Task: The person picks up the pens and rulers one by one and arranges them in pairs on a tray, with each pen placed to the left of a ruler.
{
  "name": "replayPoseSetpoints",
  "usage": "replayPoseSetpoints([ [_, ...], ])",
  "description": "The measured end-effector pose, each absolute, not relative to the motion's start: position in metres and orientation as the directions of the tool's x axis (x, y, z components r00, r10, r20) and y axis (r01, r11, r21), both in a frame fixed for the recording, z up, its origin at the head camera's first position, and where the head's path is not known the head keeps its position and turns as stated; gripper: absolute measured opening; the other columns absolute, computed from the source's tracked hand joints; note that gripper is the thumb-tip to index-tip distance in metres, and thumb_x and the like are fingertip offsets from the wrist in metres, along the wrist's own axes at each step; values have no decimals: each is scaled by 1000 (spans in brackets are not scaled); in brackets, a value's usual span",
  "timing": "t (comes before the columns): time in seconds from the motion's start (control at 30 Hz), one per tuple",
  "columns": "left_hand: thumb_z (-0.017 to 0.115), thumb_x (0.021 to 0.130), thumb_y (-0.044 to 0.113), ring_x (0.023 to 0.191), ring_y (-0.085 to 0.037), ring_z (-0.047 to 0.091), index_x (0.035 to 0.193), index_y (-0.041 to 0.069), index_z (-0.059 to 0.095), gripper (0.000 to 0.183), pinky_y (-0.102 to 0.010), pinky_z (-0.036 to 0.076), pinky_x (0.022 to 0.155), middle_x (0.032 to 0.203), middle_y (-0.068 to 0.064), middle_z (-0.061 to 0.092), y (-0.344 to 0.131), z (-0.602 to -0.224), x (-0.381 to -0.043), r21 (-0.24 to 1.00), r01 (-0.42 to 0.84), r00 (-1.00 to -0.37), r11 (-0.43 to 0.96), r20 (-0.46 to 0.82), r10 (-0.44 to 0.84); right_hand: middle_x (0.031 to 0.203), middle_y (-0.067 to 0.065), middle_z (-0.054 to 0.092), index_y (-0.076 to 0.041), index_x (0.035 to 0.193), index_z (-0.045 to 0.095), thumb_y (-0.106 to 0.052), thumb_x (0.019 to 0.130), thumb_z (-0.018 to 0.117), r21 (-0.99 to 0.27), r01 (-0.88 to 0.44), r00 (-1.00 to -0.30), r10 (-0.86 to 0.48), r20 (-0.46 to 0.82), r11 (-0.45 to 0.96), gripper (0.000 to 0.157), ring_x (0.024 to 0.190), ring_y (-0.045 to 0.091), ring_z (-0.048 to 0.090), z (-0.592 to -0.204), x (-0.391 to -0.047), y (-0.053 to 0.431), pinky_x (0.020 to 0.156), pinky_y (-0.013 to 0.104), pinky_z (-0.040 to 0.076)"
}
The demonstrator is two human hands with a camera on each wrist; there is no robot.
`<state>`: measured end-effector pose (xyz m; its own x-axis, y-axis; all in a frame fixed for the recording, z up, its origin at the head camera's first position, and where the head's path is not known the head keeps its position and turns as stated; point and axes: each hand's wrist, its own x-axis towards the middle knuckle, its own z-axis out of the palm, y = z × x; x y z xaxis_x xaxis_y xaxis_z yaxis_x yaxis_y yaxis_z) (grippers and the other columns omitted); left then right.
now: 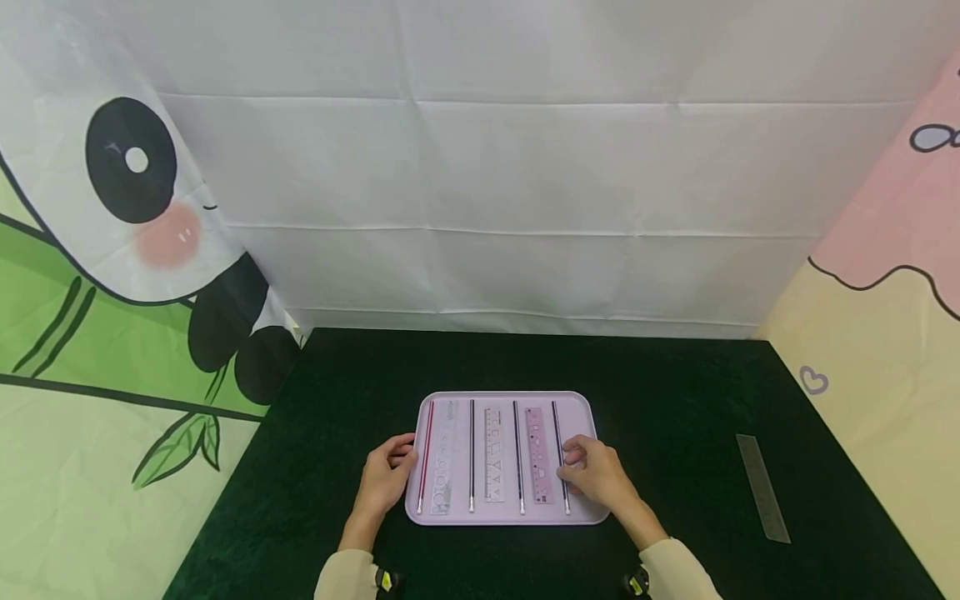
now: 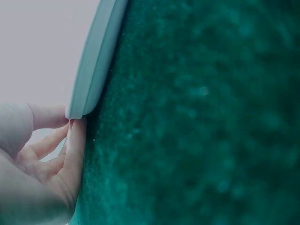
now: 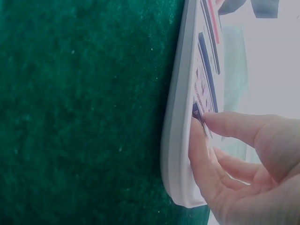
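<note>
A pale lilac tray lies on the dark green cloth. My left hand grips its left edge; in the left wrist view the thumb is over the rim with the fingers below. Inside the tray, a red pencil, a clear stencil ruler, a dark pencil, a whitish stencil ruler, another dark pencil and a pink ruler lie side by side. My right hand pinches the rightmost dark pencil between thumb and index finger, beside the tray's right wall.
A translucent grey ruler lies on the table's right side, apart from the tray. The green cloth covers the table. Behind it hangs a white sheet, with cartoon-printed cloth on both sides.
</note>
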<state>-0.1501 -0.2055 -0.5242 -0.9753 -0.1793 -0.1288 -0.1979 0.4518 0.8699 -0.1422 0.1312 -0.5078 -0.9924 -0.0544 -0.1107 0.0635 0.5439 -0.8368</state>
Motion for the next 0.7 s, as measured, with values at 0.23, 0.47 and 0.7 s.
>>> replayPoseSetpoints([
  [0.23, 58, 104, 9, 101, -27, 60, 137, 3, 61, 34, -41, 51, 88, 121, -16, 64, -206, -523, -150, 868, -199, -976, 454, -132, -175, 94, 9, 65, 5, 117, 65, -2, 89, 78, -827, 54, -993, -56, -103, 560, 32, 73, 15, 64, -507, -141, 134, 65, 32, 59],
  [0.47, 59, 103, 9, 101, -26, 60, 138, 4, 61, 35, -40, 52, 88, 121, -15, 64, -206, -526, -152, 864, -202, -975, 461, -133, -179, 96, 9, 68, 1, 112, 67, -3, 90, 77, -805, -1, -997, -67, -48, 593, 25, 80, 17, 66, -507, -136, 138, 75, 41, 58],
  [0.7, 59, 103, 9, 102, -26, 60, 138, 5, 61, 35, -40, 51, 89, 121, -14, 64, -206, -529, -152, 861, -204, -975, 465, -136, -177, 95, 7, 69, 0, 110, 69, -2, 90, 76, -811, -15, -998, -64, -28, 585, 22, 83, 17, 67, -508, -134, 142, 79, 41, 58],
])
